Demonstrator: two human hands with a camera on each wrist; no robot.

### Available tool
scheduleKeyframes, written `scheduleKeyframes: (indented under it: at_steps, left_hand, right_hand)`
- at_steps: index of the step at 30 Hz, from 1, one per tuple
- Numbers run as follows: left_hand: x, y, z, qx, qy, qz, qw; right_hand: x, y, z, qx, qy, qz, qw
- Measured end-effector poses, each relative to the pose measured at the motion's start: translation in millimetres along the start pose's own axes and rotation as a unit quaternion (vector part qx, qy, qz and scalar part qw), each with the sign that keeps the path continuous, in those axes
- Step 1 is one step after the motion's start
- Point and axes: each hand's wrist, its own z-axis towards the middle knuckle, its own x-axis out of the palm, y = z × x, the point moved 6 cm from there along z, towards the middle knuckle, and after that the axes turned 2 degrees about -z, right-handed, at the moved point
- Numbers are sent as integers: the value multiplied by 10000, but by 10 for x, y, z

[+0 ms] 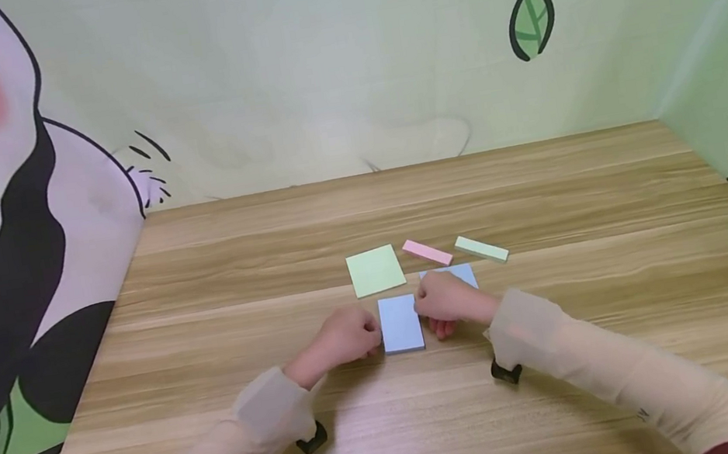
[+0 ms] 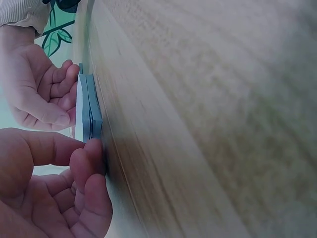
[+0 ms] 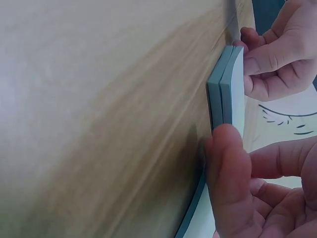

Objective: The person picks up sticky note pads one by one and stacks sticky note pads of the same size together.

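Two blue rectangular sticky-note pads [image 1: 400,323] lie stacked on the table, their two layers showing at the edge in the right wrist view. My left hand [image 1: 345,336] holds the left side of the stack, thumb and curled fingertips right at its edge in the left wrist view. On the opposite side, my right hand [image 1: 449,300] has its thumb and curled fingers at the right edge. Another blue sticky-note pad [image 1: 464,273] lies just beyond the right hand, partly covered by it.
Behind the stack lies a pale green square sticky-note pad [image 1: 376,271]. To its right are a pink strip pad [image 1: 427,252] and a mint green strip pad [image 1: 482,248], both slanted. The wooden table [image 1: 253,243] ends at a wall with painted panda and leaves.
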Motion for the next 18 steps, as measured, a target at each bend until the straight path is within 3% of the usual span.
scheduleKeyframes:
  at_steps: [18]
  left_hand:
    - [43,1,-20,120,-24,-30,9999]
  right_hand:
    - [37,3,-41,-184,-41,18,9998]
